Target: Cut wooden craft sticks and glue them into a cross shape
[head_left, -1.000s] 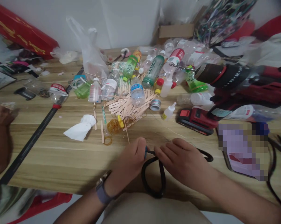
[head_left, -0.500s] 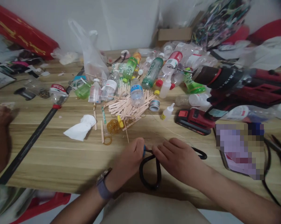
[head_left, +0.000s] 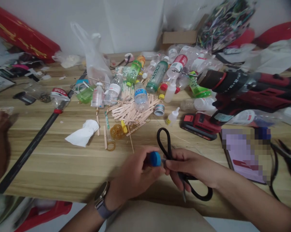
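Between the thumb and fingers of my left hand (head_left: pixel 133 175), a blue bottle cap (head_left: pixel 155 159) is gripped. My right hand (head_left: pixel 192 164) is closed on a pair of scissors (head_left: pixel 169 151) with black loop handles, spread wide apart. One blade points left and its visible end meets the cap; whether it goes into the cap I cannot tell. The other blade points down below my right fingers. Both hands are close together over the near edge of the table. Beyond them lie a coil of rubber bands (head_left: pixel 116 131) and a pile of wooden sticks (head_left: pixel 130 111).
A red cordless drill (head_left: pixel 242 93) stands at the right, near a phone (head_left: pixel 247 158). Several plastic bottles (head_left: pixel 157 75) crowd the back. A small glue bottle (head_left: pixel 172 117) and a crumpled tissue (head_left: pixel 83 132) lie mid-table. At left are a black tube (head_left: pixel 31 149) and another person's hand (head_left: pixel 0 124).
The scissors have turned in my right hand, one handle loop now pointing up and away and the other toward me. My left hand has rolled open to show the blue cap.
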The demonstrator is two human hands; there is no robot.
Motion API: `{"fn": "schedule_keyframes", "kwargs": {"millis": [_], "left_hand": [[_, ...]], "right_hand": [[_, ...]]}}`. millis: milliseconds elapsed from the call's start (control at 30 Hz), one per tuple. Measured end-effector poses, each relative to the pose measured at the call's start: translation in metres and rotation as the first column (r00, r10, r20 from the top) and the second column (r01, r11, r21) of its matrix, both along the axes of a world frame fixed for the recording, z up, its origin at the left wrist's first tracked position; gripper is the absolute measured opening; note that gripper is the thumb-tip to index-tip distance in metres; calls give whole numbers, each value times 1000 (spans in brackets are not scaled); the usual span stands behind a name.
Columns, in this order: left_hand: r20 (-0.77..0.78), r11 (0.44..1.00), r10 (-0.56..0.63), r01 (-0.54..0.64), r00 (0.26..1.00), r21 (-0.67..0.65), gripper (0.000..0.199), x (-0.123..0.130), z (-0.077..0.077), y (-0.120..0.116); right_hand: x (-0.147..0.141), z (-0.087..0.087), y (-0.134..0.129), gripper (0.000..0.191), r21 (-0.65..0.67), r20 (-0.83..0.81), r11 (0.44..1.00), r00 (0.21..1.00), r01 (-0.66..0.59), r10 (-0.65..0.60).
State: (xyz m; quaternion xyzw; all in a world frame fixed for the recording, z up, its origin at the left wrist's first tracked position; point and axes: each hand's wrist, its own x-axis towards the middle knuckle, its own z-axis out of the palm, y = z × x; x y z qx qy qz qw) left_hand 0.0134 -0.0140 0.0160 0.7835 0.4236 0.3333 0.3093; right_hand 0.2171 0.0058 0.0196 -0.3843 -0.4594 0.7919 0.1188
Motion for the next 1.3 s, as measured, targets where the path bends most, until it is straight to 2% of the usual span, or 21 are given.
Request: {"fn": "schedule_keyframes", "kwargs": {"millis": [100,167,233,300,367,433,500,567,633,700,733,800,867,900,933,1000,1100,1200,1233,1267,1300], "left_hand": [[73,994,-37,44,997,-98,25,2,10,-3],[149,991,10,10,989,-131,14,2,17,-5],[168,988,79,-54,983,-147,13,0,22,-6],[131,984,92,-69,987,-167,10,0,24,-7],[159,952,78,-27,984,-304,12,1,23,-7],[309,842,134,56,942,-536,28,5,18,-6],[444,680,235,180,865,-710,46,10,12,-4],[511,554,322,279,797,-784,55,13,7,-3],[528,496,391,311,754,-811,57,14,4,-3],[519,524,422,266,743,-809,57,14,3,-3],[507,554,417,231,755,-800,56,14,3,-4],[482,600,393,179,783,-780,52,14,3,-4],[461,625,371,150,806,-766,46,15,3,-5],[454,640,363,136,814,-756,43,15,3,-5],[445,656,356,120,822,-745,42,15,3,-6],[418,694,337,77,844,-716,41,14,3,-7],[357,742,310,10,881,-670,41,13,5,-10],[295,780,293,-48,909,-624,36,13,7,-15],[270,811,281,-78,921,-580,33,13,8,-17],[235,857,263,-114,936,-503,29,12,8,-19],[188,910,243,-156,952,-385,26,12,8,-20]], "right_hand": [[3,-7,-2,51,-63,-45,998,999,-20,17],[5,-11,-5,53,-63,-45,998,999,4,-7],[8,-14,-9,52,-25,-19,998,998,62,-63],[11,-14,-13,51,36,17,992,992,122,-122],[12,-11,-16,50,107,55,979,982,175,-182],[10,-6,-18,49,191,95,955,964,228,-249],[6,0,-20,49,277,134,927,945,254,-299],[0,7,-24,48,349,170,903,930,251,-325],[-7,12,-29,43,480,239,856,910,193,-339],[-13,16,-34,39,659,323,749,874,67,-362],[-15,18,-35,38,748,356,663,851,-12,-386],[-19,18,-37,34,878,380,452,805,-160,-455],[-21,17,-37,32,928,370,243,765,-282,-527],[-22,16,-37,31,930,364,168,752,-327,-549],[-22,15,-36,31,925,364,121,746,-360,-558],[-22,14,-36,31,916,373,87,749,-392,-548],[-22,14,-37,31,897,419,104,751,-429,-511],[-23,13,-39,32,883,433,83,732,-462,-526],[-23,13,-39,33,884,429,83,729,-459,-534],[-23,14,-39,32,890,428,111,730,-442,-532],[-23,15,-38,31,897,435,180,734,-404,-522]]}}
